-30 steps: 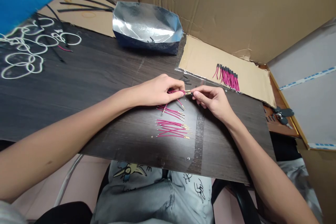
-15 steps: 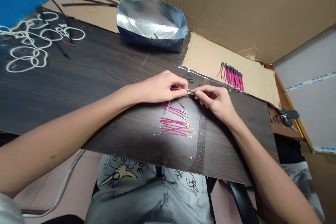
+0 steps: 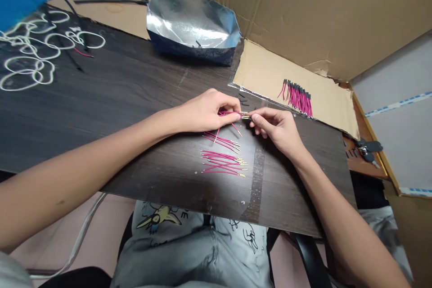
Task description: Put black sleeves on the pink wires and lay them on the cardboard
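On the desk point(image 3: 135, 81) before you, bare-tipped pink wires lie below your hands; dark-ended ones lie beyond.
Nearest you, the loose pink wires point(image 3: 221, 164) have exposed gold tips, so that part looks undone; beyond them, your left hand point(image 3: 205, 110) grasps a few held wires point(image 3: 231, 112), gold ends outward. Your right hand point(image 3: 278, 130) has thumb and finger drawn together at those ends; whether it grips a tip or a small dark piece, you cannot tell. Small black pieces point(image 3: 243, 100) lie just past your hands. Farther off, a dense row of black-ended wires point(image 3: 299, 98) on the cardboard point(image 3: 256, 67) looks finished. Your fingers hide the held wires' middles, and overlap prevents a sure count.
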A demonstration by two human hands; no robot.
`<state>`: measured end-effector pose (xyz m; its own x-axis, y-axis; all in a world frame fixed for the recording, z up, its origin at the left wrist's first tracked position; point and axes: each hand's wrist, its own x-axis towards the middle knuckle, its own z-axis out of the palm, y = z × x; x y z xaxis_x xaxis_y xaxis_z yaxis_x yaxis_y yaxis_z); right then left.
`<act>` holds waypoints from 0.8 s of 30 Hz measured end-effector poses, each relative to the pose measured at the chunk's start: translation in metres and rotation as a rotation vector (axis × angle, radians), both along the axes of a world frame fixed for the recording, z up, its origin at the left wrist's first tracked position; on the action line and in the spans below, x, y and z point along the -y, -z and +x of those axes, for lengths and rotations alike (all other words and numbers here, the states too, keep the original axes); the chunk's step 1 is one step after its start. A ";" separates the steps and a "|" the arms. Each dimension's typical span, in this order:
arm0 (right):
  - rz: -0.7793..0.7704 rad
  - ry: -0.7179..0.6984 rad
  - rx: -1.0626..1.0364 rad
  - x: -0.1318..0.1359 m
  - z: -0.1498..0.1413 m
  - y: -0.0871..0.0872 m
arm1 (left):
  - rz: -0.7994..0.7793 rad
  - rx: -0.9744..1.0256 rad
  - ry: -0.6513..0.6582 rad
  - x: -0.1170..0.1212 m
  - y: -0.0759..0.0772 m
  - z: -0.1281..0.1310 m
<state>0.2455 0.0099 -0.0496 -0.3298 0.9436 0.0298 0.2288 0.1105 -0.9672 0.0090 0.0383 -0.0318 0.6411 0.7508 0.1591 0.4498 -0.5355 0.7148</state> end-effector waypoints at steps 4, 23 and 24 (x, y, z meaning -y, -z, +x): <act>-0.025 0.001 -0.033 0.000 0.001 0.000 | -0.029 0.010 -0.011 0.001 0.000 0.001; -0.030 -0.016 -0.043 -0.003 0.003 0.002 | -0.027 0.032 0.002 0.000 0.002 0.003; -0.032 -0.020 -0.045 -0.003 0.004 0.001 | -0.031 0.037 0.007 0.000 0.001 0.003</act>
<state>0.2492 0.0129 -0.0511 -0.3477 0.9375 0.0148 0.1828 0.0833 -0.9796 0.0121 0.0387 -0.0331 0.6404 0.7513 0.1596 0.4192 -0.5159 0.7471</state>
